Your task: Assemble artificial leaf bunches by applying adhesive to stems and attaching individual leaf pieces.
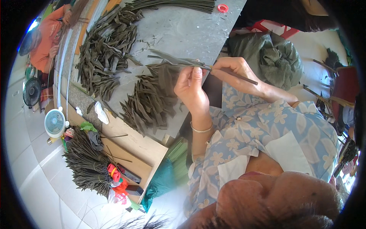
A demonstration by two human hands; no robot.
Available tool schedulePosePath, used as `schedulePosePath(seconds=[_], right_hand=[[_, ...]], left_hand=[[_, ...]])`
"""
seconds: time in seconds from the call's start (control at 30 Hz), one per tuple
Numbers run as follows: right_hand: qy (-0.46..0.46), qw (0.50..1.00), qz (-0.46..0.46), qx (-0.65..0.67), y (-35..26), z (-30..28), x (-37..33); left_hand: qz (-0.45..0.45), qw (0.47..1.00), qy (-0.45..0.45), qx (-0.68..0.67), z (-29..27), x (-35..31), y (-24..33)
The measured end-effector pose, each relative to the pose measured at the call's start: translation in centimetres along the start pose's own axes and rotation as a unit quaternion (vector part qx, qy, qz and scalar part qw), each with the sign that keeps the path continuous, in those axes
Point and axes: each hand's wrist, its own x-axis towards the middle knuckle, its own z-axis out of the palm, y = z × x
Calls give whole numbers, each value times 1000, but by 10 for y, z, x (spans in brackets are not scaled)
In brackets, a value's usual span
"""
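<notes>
My left hand (194, 89), with a bracelet at the wrist, pinches some dark green leaf strips (167, 57) between thumb and fingers, above the table's right edge. Close beside it, my right hand (238, 70) closes on a thin dark stem (246, 78), which sticks out past the fingers to the right. The strips and the stem meet between the two hands; how they are joined is too small to see. Just left of my left hand, a spread pile of dark leaf strips (146, 105) lies on the grey table (183, 32).
A larger leaf pile (106, 49) and a stem bundle (179, 4) lie farther off, with a red ring (222, 8). At lower left are a small fan (55, 123) and tied dark bundles (87, 164). A grey-green sack (267, 57) stands right; a co-worker in orange (45, 42) is far left.
</notes>
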Motion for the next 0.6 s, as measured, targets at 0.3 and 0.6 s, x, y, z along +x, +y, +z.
schedulePosePath(seconds=[0.3,0.6], right_hand=[[66,963,-154,-212,-6,6,-5],[72,961,-151,-219,-44,6,10]], left_hand=[[-30,992,-56,-112,-5,6,-15],[-14,999,-38,11,1,3,-14]])
